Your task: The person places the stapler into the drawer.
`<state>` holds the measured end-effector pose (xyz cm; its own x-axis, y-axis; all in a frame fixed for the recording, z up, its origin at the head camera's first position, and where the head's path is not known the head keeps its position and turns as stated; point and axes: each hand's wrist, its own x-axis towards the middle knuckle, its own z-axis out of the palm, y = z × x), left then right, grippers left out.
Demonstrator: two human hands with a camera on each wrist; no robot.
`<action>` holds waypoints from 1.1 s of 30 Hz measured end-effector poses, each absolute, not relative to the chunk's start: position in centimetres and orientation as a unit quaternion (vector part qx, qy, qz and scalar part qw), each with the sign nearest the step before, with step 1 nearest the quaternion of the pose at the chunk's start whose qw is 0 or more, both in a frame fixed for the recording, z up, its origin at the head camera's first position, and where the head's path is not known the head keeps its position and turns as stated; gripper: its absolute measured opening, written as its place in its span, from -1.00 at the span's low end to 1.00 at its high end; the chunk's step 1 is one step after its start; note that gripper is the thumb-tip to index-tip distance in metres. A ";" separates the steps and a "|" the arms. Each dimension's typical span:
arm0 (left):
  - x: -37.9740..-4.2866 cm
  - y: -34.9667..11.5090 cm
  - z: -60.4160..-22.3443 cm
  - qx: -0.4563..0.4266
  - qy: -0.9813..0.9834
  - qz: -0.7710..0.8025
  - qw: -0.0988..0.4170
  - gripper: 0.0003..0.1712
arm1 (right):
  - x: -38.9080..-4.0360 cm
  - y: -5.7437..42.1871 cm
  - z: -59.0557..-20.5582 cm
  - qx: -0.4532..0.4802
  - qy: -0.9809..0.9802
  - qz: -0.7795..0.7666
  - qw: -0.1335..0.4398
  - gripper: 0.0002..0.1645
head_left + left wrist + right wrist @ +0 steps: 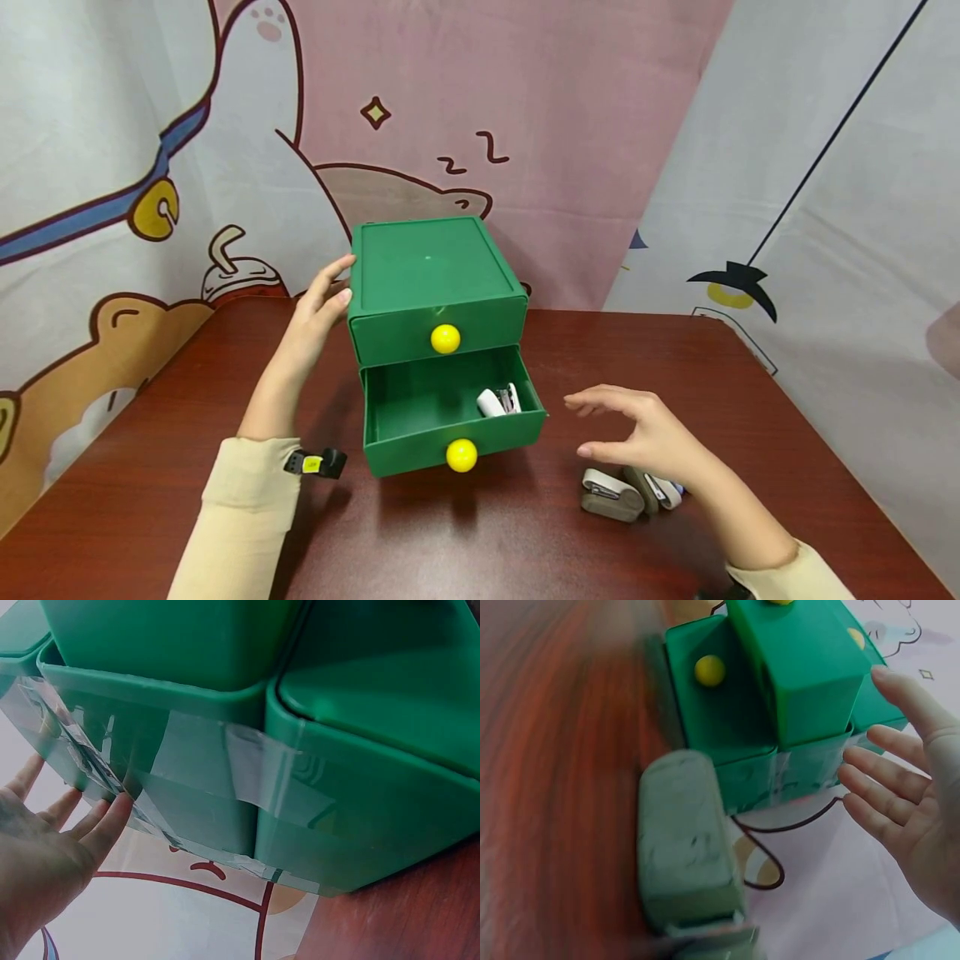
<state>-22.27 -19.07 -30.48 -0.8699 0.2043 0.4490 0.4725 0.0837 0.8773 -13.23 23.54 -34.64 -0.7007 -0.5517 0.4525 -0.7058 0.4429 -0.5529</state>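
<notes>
A green drawer cabinet with yellow ball knobs stands on the table. Its middle drawer is pulled out, and a small white stapler lies at that drawer's right side. Straight fingers of my left hand touch the cabinet's left wall; the left wrist view shows clear tape on that wall. To the right of the drawer, my right hand hovers empty, thumb and fingers apart. Below it on the table lie a grey-brown stapler and another stapler, partly behind the first.
The dark red-brown table runs under everything. A curtain printed with cartoon animals hangs behind it. My left wrist carries a black strap device.
</notes>
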 end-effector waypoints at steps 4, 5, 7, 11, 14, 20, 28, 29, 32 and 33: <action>-22.2 -19.1 -30.5 -0.232 -0.730 -0.634 0.105 -0.40 | -13.2 24.4 -35.5 0.390 -0.840 0.365 0.095 -0.27; -22.2 -19.1 -30.5 -0.232 -0.730 -0.634 0.105 -0.40 | -13.2 24.6 -35.7 0.394 -0.839 0.365 0.092 -0.26; -22.3 -19.1 -30.5 -0.231 -0.731 -0.634 0.105 -0.40 | -13.1 24.8 -35.9 0.399 -0.837 0.365 0.084 -0.26; -22.3 -19.1 -30.5 -0.231 -0.732 -0.632 0.107 -0.40 | -12.8 25.2 -36.2 0.393 -0.839 0.372 0.054 -0.28; -22.3 -19.1 -30.6 -0.231 -0.733 -0.631 0.109 -0.40 | -12.6 25.4 -36.4 0.383 -0.844 0.375 0.029 -0.29; -22.4 -19.1 -30.7 -0.233 -0.730 -0.633 0.111 -0.42 | -12.5 26.1 -37.4 0.398 -0.838 0.373 0.005 -0.35; -22.4 -19.1 -30.6 -0.233 -0.732 -0.631 0.111 -0.42 | -12.3 27.0 -38.3 0.404 -0.835 0.374 -0.007 -0.39; -22.4 -19.1 -30.6 -0.234 -0.731 -0.631 0.111 -0.42 | -12.3 27.1 -38.4 0.402 -0.836 0.373 -0.008 -0.39; -22.4 -19.1 -30.6 -0.236 -0.730 -0.632 0.109 -0.42 | -12.2 27.2 -38.5 0.396 -0.843 0.363 -0.013 -0.39; -22.4 -19.2 -30.7 -0.236 -0.729 -0.633 0.108 -0.42 | -12.2 27.2 -38.6 0.394 -0.846 0.359 -0.015 -0.39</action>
